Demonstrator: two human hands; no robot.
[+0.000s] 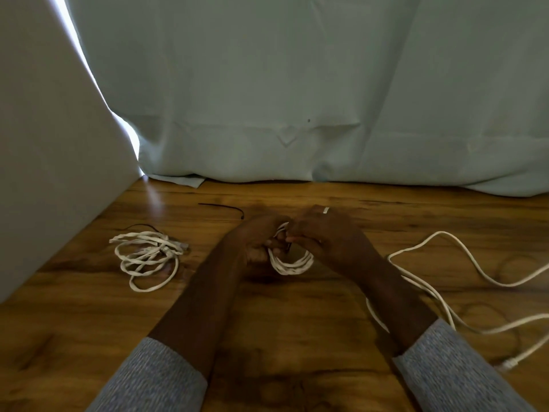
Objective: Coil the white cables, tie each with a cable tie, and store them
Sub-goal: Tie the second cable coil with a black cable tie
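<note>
At the worktop's [297,307] centre, left hand [258,239] grips the coiled white cable [292,264]; right hand's [323,236] fingers pinch, apparently, a dark cable tie at its 12 o'clock. If the grip slackens, loops could spring apart.

Coil [292,263] between bundle [148,257], loose cable [445,281]
</note>
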